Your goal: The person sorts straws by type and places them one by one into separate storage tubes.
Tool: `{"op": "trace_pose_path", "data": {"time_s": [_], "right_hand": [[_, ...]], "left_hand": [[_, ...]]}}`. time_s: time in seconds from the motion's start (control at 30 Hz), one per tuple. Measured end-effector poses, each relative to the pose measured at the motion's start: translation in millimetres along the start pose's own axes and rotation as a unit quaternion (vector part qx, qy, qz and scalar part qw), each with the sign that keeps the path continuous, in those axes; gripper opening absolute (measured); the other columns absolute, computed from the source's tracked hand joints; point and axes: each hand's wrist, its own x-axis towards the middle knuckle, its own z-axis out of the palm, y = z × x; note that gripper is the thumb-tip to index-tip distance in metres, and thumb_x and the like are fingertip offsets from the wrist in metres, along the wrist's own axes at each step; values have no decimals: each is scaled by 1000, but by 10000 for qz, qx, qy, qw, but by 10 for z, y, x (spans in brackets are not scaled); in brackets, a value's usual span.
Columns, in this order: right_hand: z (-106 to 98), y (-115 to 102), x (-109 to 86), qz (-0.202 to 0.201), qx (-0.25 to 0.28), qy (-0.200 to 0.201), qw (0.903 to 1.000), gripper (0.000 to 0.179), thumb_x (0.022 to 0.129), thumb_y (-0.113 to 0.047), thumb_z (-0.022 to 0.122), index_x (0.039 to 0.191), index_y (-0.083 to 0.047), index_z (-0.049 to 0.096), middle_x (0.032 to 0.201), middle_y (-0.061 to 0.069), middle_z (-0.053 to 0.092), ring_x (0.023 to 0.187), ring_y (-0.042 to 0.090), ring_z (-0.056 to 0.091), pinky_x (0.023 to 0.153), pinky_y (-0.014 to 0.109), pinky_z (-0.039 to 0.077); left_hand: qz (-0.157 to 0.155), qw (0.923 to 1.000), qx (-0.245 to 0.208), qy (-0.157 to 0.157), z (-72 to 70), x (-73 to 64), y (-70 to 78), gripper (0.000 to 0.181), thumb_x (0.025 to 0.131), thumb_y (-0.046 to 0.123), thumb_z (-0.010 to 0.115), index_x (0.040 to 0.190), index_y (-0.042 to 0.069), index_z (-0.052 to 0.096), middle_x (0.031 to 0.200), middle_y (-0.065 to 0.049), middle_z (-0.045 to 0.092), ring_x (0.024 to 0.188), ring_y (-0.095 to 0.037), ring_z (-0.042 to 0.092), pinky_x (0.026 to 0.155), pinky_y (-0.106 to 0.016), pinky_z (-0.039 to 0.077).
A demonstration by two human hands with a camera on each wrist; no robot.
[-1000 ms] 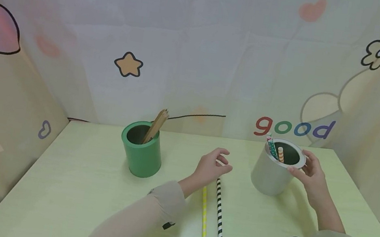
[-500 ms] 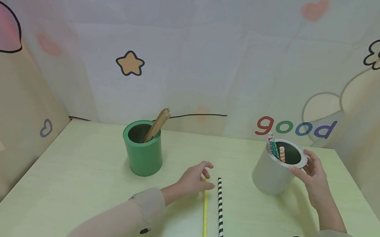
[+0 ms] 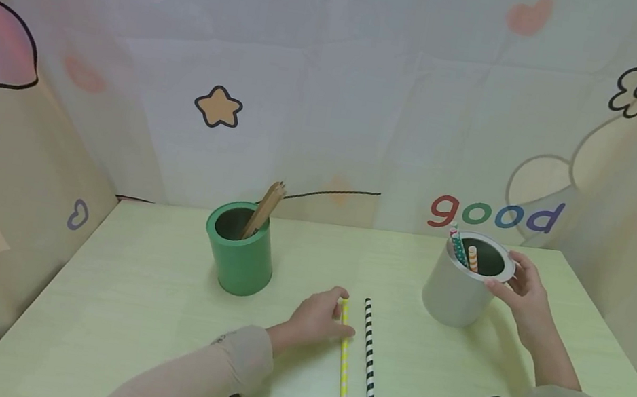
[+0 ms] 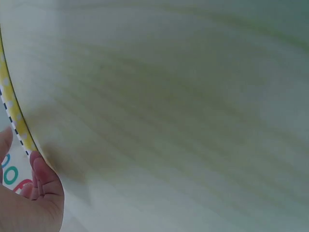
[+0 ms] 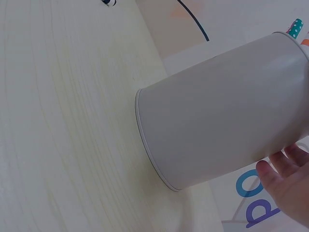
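Note:
My left hand (image 3: 318, 315) reaches low over the table to the far end of a yellow-and-white paper straw (image 3: 342, 387). Index finger and thumb stand apart on it, the thumb crossing the straw in the head view; in the left wrist view a fingertip (image 4: 35, 157) meets its end. Just right of it lies a black-and-white striped straw (image 3: 370, 364). My right hand (image 3: 528, 305) holds the light grey pen holder (image 3: 452, 297) at its rim, thumb in front and fingers on the right side. A green dotted straw (image 3: 457, 248) and an orange striped straw (image 3: 473, 258) lean inside.
A green pen holder (image 3: 240, 266) with several wooden pencils (image 3: 264, 211) stands at the left back. Behind the table (image 3: 123, 306) hangs a printed cloth (image 3: 310, 87), with more cloth at both sides.
My left hand has come left and down from above the striped straw's far end to the yellow straw. My right hand and the grey pen holder have stayed put.

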Motion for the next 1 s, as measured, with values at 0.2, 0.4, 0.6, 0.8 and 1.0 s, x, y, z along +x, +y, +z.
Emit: {"op": "trace_pose_path", "data": {"time_s": [0.2,0.4,0.6,0.8,1.0], "right_hand": [[12,-10,-12,-137,277,-24,9995,58,88,-16,54,135,-25,21,129,-1,32,116,4,34,80,3,38],[14,-2,-11,-214,363,-30,9991,58,87,-14,54,134,-24,21,127,-3,33,109,-4,35,77,2,38],[0,16,2,-86,225,-27,9997,60,88,-16,53,136,-25,19,135,9,25,127,17,28,83,4,37],[0,19,0,-78,252,-32,9996,59,88,-16,53,135,-26,20,135,8,25,126,16,28,84,4,37],[3,18,-1,-105,236,-18,9997,59,88,-16,53,136,-26,19,133,5,27,121,7,32,83,3,38]], "left_hand": [[113,9992,352,122,37,-27,-9,60,69,31,74,118,10,46,69,5,48,58,-8,42,52,-18,34],[186,9989,394,146,37,-26,-36,58,68,28,74,116,10,46,66,6,48,56,-7,41,51,-17,33],[222,9991,323,132,-12,-50,-87,56,69,19,72,117,8,46,67,6,50,56,-6,43,54,-18,36],[132,9992,345,178,-77,-81,-129,53,69,13,70,116,7,47,67,5,53,56,-8,45,56,-19,38],[18,9990,430,149,-108,-80,-179,50,69,8,65,115,8,47,66,6,52,55,-8,45,54,-20,38]]}}
